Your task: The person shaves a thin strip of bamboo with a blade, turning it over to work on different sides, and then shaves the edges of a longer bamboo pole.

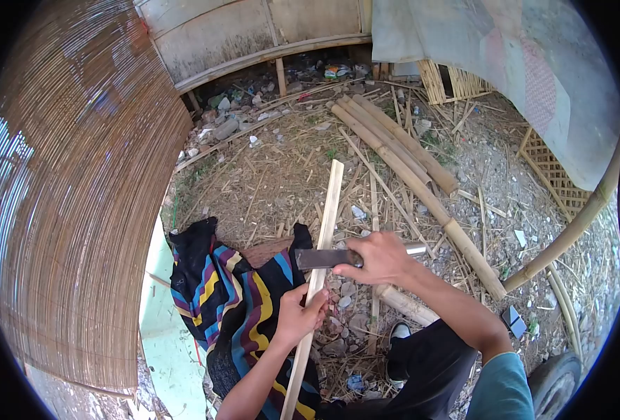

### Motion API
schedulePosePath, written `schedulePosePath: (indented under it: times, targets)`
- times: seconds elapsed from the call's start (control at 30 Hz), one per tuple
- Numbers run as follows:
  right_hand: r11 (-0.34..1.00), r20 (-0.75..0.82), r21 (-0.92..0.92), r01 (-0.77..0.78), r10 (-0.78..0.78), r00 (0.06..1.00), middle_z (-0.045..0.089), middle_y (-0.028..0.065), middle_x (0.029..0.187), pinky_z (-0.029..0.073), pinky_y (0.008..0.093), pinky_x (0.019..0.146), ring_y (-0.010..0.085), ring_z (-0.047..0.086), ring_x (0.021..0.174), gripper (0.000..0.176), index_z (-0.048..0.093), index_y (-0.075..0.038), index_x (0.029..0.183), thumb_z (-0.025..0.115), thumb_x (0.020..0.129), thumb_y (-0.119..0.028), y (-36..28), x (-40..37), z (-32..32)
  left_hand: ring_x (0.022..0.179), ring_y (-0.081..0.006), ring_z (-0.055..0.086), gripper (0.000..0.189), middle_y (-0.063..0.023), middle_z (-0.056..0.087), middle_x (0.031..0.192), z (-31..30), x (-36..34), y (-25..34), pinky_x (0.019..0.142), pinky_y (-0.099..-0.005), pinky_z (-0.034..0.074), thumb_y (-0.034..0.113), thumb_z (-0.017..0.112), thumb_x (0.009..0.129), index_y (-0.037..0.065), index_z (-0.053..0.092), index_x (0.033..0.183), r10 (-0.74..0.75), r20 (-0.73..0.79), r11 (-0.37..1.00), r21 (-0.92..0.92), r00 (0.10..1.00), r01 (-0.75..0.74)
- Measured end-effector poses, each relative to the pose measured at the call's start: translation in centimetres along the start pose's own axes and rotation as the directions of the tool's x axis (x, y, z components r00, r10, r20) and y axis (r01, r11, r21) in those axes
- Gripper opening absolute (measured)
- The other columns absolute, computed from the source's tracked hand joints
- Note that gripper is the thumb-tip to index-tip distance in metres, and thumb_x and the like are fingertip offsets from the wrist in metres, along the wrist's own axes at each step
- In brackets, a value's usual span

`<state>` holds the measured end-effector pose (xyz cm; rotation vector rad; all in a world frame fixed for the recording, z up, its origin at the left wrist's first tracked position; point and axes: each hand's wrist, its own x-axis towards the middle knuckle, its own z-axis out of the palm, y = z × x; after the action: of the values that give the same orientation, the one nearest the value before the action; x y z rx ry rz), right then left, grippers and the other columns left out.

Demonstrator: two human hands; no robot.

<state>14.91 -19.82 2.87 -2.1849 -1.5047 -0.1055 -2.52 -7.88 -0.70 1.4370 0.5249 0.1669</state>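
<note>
A long pale bamboo strip (329,203) slants upward in front of me, its lower end near my lap. My left hand (300,316) is closed around it below the middle. My right hand (380,259) grips a large knife with a broad dark blade (317,259) and a shiny metal handle that sticks out behind the fist. The blade lies across the strip, a little above my left hand. Beneath the strip, a dark striped cloth (254,301) with yellow, blue and maroon bands is spread over my left side.
Several bamboo poles (422,189) lie on the littered ground ahead. On the left stands a slatted bamboo screen (79,210) beside a pale green board (166,336). A tyre (556,381) is at lower right, and a grey sheet (492,63) hangs at upper right.
</note>
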Motion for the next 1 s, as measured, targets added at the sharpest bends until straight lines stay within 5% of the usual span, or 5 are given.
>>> schedulePosePath:
  times: [0.3, 0.47, 0.77, 0.83, 1.0]
  targets:
    - [0.992, 0.17, -0.101, -0.075, 0.091, 0.981, 0.058, 0.0207, 0.054, 0.052, 0.0433, 0.051, 0.0346, 0.064, 0.055, 0.081, 0.066, 0.001, 0.072, 0.038, 0.081, -0.074, -1.9, 0.4, 1.7, 0.045, -0.0077, 0.047, 0.017, -0.0027, 0.047, 0.05, 0.3, -0.6, -1.1, 0.041, -0.0259, 0.036, 0.006, 0.058, 0.086, -0.004, 0.055, 0.073, 0.43, -0.14, 0.765, 0.581, 0.892, -0.278]
    - [0.905, -0.094, -0.163, -0.393, 0.383, 0.919, 0.06, 0.02, 0.058, 0.054, 0.0458, 0.056, 0.0354, 0.066, 0.067, 0.078, 0.068, 0.002, 0.078, 0.034, 0.086, -0.069, 5.2, 1.3, 0.3, 0.048, -0.0049, 0.05, 0.029, -0.0114, 0.059, 0.058, 1.5, -1.4, -1.7, 0.046, -0.0236, 0.041, 0.008, 0.061, 0.084, -0.003, 0.062, 0.111, 0.428, -0.075, 0.752, 0.583, 0.901, -0.308]
    - [0.979, 0.3, -0.003, -0.203, 0.194, 0.934, 0.058, 0.0238, 0.058, 0.053, 0.0479, 0.065, 0.0392, 0.063, 0.064, 0.066, 0.068, 0.001, 0.084, 0.045, 0.086, -0.06, -2.3, -0.7, 0.5, 0.052, -0.003, 0.046, 0.028, -0.0042, 0.056, 0.061, 0.7, -0.2, -1.3, 0.045, -0.0225, 0.036, 0.006, 0.061, 0.085, -0.004, 0.062, 0.112, 0.382, -0.121, 0.823, 0.495, 0.916, -0.278]
    - [0.99, 0.318, 0.015, -0.143, 0.131, 0.939, 0.058, 0.0233, 0.057, 0.053, 0.0475, 0.064, 0.0386, 0.063, 0.063, 0.066, 0.068, 0.001, 0.084, 0.045, 0.085, -0.061, -2.5, -1.0, 0.8, 0.049, -0.0017, 0.039, 0.019, 0.0025, 0.049, 0.06, 1.0, 0.1, -1.6, 0.041, -0.0206, 0.03, 0.003, 0.061, 0.086, -0.002, 0.065, 0.104, 0.033, -0.127, 0.998, -0.05, 0.991, -0.04]
    - [0.985, 0.398, 0.101, -0.141, 0.09, 0.913, 0.058, 0.0216, 0.056, 0.053, 0.047, 0.06, 0.0374, 0.063, 0.06, 0.068, 0.068, 0.001, 0.084, 0.046, 0.084, -0.062, -2.9, -0.7, 0.2, 0.048, -0.0004, 0.037, 0.016, 0.0058, 0.048, 0.064, 0.8, -0.1, -2.0, 0.04, -0.0189, 0.026, -0.001, 0.061, 0.084, 0.0, 0.064, 0.1, 0.098, -0.135, 0.995, 0.018, 0.986, -0.097]
